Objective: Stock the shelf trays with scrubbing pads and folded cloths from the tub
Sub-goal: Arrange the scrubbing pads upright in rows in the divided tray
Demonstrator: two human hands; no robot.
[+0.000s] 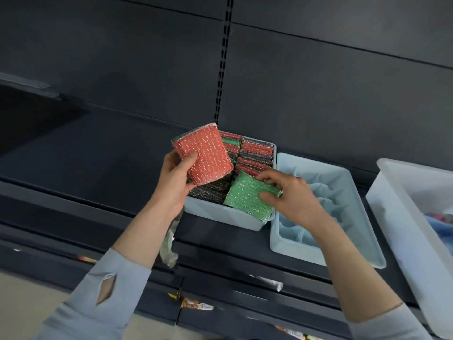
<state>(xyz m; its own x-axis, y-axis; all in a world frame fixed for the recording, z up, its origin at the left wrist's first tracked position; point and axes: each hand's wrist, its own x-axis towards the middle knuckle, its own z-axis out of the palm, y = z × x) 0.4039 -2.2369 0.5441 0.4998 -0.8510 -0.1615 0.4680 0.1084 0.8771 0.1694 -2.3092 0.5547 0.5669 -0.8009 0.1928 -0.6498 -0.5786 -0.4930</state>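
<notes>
Left hand (175,179) gripping red pad (204,155), right hand (291,192) pinching green pad (247,196)

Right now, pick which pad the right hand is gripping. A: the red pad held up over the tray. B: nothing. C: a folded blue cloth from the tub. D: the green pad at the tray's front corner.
D: the right hand pinches the green pad at the near right corner of the tray, while the left hand holds the red pad.
</notes>
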